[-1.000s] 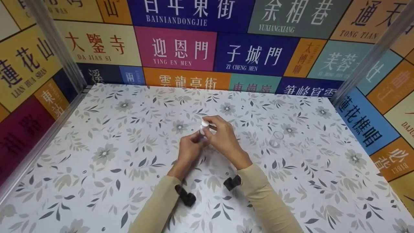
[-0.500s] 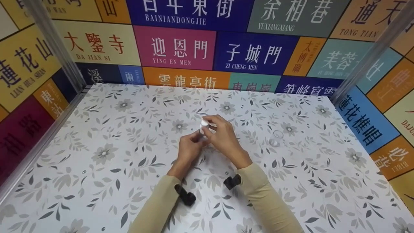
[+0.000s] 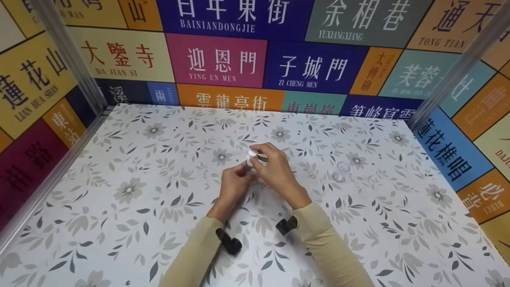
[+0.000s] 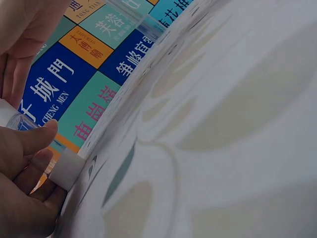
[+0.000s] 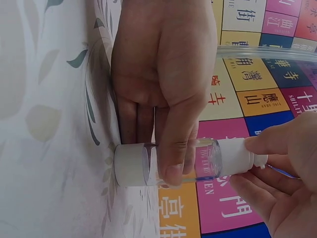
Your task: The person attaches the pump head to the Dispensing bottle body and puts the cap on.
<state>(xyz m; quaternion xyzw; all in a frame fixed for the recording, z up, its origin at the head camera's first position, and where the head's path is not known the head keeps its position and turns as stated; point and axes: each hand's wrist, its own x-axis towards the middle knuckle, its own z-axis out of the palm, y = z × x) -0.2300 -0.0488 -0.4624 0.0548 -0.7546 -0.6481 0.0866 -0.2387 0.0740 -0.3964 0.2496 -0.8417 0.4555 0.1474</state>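
Observation:
Both hands are on one small bottle [image 5: 203, 158] with a clear body, a white base and a white top with a small nozzle, standing upright. The left hand [image 3: 234, 183] grips the clear body low down, just above the white base [image 4: 67, 168], which sits right at the tabletop. From above, the right hand [image 3: 275, 167] pinches the white top [image 3: 252, 153] between thumb and fingers; in the right wrist view its fingertips [image 5: 255, 145] lie at the collar and nozzle. Part of the clear body is hidden behind the left thumb.
To the right on the table [image 3: 159, 239] stands a clear, open-rimmed cylindrical piece [image 3: 340, 174]. Colourful walls [image 3: 217, 59] with printed signs enclose the back and sides, with clear posts [image 3: 77, 67] at the corners. Black bands [image 3: 229, 241] sit at both sleeve cuffs.

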